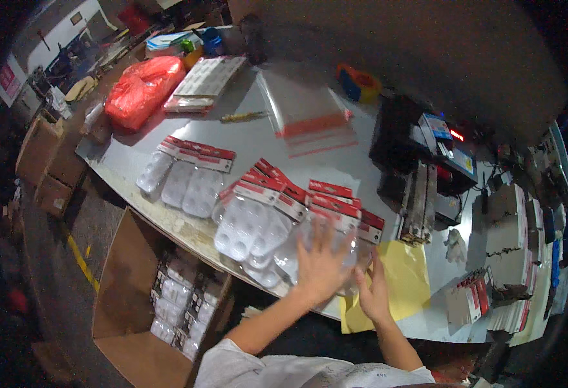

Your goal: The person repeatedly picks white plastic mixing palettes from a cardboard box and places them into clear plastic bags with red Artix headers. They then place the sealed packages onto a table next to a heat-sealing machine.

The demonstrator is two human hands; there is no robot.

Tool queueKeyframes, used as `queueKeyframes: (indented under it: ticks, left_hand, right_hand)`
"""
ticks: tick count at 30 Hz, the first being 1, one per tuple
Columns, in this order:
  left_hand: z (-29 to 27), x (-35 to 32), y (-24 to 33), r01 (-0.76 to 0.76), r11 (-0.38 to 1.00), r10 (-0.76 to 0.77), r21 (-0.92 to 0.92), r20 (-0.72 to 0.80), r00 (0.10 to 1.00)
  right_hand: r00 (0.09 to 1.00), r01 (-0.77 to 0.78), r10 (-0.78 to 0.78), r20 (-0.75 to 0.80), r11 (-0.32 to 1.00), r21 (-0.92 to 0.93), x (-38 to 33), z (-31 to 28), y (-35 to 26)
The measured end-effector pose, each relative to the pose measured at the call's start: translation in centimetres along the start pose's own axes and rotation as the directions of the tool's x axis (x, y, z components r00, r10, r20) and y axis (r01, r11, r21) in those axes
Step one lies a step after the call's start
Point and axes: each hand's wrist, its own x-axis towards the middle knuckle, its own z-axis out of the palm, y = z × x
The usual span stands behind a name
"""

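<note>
Several white paint palettes with round wells (235, 229), in clear bags with red and white header cards, lie in overlapping piles along the table's near edge. My left hand (322, 265) rests over the pile at the right, its fingers spread and slightly blurred on the clear bags just below the header cards (335, 210). Beside that pile's right edge is my right hand (374, 294), fingers stretched out and thumb apart, against the bag edges. Whether a bag edge lies between its thumb and fingers is hard to make out. A yellow sheet (407, 278) lies under my right hand.
A cardboard box (119, 291) with packed white palettes stands below the table's left front. Farther back lie a red plastic bag (145, 90), a stack of cards (213, 81) and clear bags (303, 107). A black machine (394, 136) and card stacks (507, 239) stand at right.
</note>
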Motion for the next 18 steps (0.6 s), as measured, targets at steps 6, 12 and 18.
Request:
queueKeyframes:
  ticks: [6,12,18]
  left_hand:
    - [-0.3,-0.9,-6.2,-0.109,0.991,0.120,0.076,-0.150,0.981]
    - [-3.8,0.9,-12.4,-0.153,0.964,0.166,0.216,-0.044,0.985]
    - [-6.8,2.5,-18.3,-0.095,0.945,0.070,0.313,0.090,0.993]
  right_hand:
    - [0.991,0.107,-0.117,0.057,0.983,0.149,1.6,6.3,-3.7]
    - [0.998,0.051,-0.056,0.041,0.991,0.124,2.6,7.0,-4.4]
    - [0.770,-0.244,0.249,-0.587,0.966,0.090,-8.9,-2.9,1.2]
